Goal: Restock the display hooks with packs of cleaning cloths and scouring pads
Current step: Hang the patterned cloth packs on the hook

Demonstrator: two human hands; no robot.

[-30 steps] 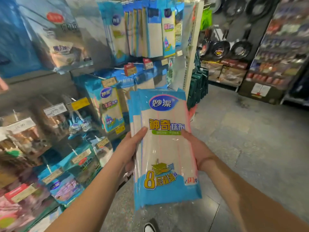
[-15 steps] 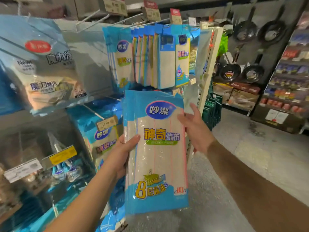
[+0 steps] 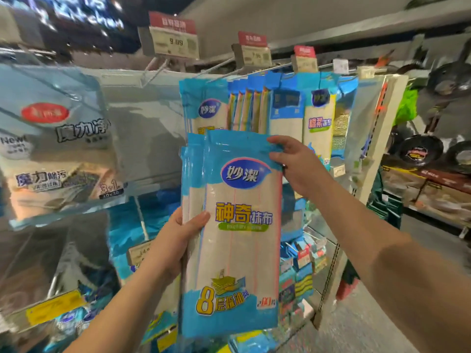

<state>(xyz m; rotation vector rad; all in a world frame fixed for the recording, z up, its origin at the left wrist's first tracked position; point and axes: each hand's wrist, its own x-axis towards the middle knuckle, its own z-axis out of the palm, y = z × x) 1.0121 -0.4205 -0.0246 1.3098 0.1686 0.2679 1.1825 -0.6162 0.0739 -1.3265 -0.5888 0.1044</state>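
A stack of cloth packs (image 3: 237,225) is held upright in front of the display, just below the hooks (image 3: 219,66) of the top row. The left hand (image 3: 175,240) is wrapped round the stack's left edge at mid-height, thumb across the front and fingers behind, so that grip is clamped on the whole bundle. The right hand (image 3: 293,161) pinches the upper right corner of the front pack, at its blue header strip, thumb in front and fingers over the top edge.

The packs appear light, thin and floppy: flat cloths in glossy film, which is likely to be slippery, so packs may slide against each other or fan out. The film header is probably the stiffest part and presumably carries the hanging hole, though no hole can be made out here. It is judged best taken there, near the top, one pack at a time, while the rest are steadied from below.

Hung packs (image 3: 254,108) already fill the hooks just behind; price tags (image 3: 169,38) sit at the hook ends.
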